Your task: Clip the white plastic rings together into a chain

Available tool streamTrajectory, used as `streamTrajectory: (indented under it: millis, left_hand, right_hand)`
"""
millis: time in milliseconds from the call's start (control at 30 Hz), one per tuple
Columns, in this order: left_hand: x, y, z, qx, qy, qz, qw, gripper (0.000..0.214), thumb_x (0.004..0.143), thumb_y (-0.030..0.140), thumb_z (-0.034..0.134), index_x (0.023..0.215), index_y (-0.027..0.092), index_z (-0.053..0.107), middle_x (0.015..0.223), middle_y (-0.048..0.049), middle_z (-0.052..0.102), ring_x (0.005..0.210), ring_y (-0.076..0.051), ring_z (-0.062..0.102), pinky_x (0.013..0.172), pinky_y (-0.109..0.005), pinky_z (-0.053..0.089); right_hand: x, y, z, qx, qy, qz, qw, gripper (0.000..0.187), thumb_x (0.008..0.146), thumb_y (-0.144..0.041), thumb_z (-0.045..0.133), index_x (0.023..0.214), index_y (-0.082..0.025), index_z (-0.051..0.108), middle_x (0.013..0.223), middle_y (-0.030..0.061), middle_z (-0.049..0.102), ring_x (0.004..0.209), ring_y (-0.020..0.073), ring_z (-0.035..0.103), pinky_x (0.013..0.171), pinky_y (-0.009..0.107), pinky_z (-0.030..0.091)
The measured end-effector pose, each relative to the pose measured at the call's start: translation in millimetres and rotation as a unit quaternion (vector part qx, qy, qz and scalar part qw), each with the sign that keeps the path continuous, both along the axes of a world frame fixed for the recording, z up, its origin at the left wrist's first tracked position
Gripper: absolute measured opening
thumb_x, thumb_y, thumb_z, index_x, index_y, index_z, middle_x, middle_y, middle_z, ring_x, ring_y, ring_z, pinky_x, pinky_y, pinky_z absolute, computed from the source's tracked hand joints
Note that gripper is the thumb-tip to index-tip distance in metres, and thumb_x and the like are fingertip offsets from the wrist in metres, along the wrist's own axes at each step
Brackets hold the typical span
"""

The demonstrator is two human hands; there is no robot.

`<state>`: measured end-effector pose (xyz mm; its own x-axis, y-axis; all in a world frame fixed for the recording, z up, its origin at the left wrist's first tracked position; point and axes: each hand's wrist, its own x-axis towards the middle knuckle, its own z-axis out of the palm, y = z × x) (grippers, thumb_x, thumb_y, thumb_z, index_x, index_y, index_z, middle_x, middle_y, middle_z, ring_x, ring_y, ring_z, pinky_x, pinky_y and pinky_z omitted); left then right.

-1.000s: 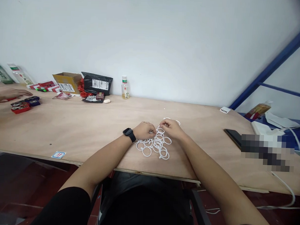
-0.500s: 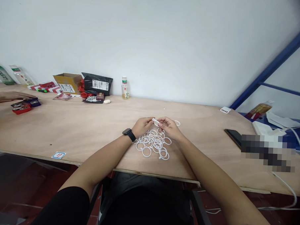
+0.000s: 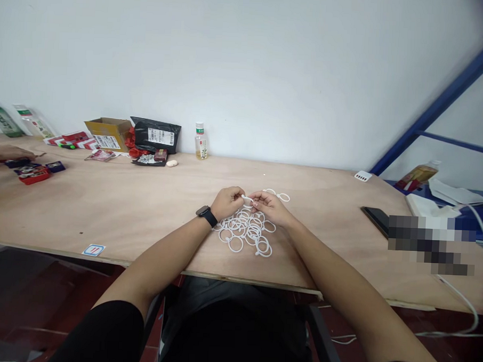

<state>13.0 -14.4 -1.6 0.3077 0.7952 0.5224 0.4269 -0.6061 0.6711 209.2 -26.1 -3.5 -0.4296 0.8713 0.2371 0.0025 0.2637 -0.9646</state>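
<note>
Between my fingertips is a white plastic curtain ring with a small eyelet. My left hand, below a black watch, pinches its left side. Fingers of my right hand grip the same ring from the right. Under and in front of both hands lies a loose heap of similar white rings, many overlapping. Behind my right hand, two more rings lie on the wooden table, apart from the heap; one is partly hidden.
At far left, another person's hand is by red and dark blue small boxes. Along the wall stand an open carton, a black parcel and a bottle. A dark phone and white cables are at right.
A second ring now shows behind my right hand, beside the one there before. Both hands now hold a ring slightly further left. The other person's hand has moved left over the small boxes.
</note>
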Motion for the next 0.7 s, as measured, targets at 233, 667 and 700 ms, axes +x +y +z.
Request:
streamTrajectory:
  millis: [233,667,700]
  left_hand:
    - [-0.9,3.7,-0.5,0.013,-0.001,-0.016,1.0,0.017,0.076,0.014,0.047,0.076,0.014,0.063,0.074,-0.0015,0.063,0.07,-0.013,0.055,0.068,-0.024,0.044]
    - [0.2,1.9,-6.3,0.012,0.135,-0.048,0.99,0.033,0.085,0.031,0.056,0.114,0.015,0.061,0.101,-0.0069,0.066,0.075,-0.014,0.061,0.078,-0.03,0.05]
    - [0.4,1.5,-6.0,0.012,0.142,-0.052,0.988,0.032,0.086,0.031,0.056,0.113,0.015,0.062,0.101,-0.0069,0.066,0.075,-0.014,0.061,0.079,-0.031,0.051]
  right_hand:
    - [-1.0,-1.6,2.5,0.047,-0.056,-0.012,0.997,0.03,0.08,-0.039,0.067,0.101,-0.018,0.066,0.087,0.0048,0.067,0.071,0.0154,0.063,0.067,0.03,0.052]
    - [46.1,28.4,-7.4,0.24,-0.353,-0.113,0.897,0.036,0.072,-0.004,0.05,0.097,-0.018,0.072,0.097,0.0064,0.068,0.074,0.0161,0.059,0.072,0.03,0.047]
    - [44.4,26.6,-7.0,0.231,-0.361,-0.079,0.9,0.038,0.07,-0.003,0.049,0.096,-0.019,0.072,0.096,0.0052,0.068,0.075,0.0156,0.059,0.072,0.029,0.047]
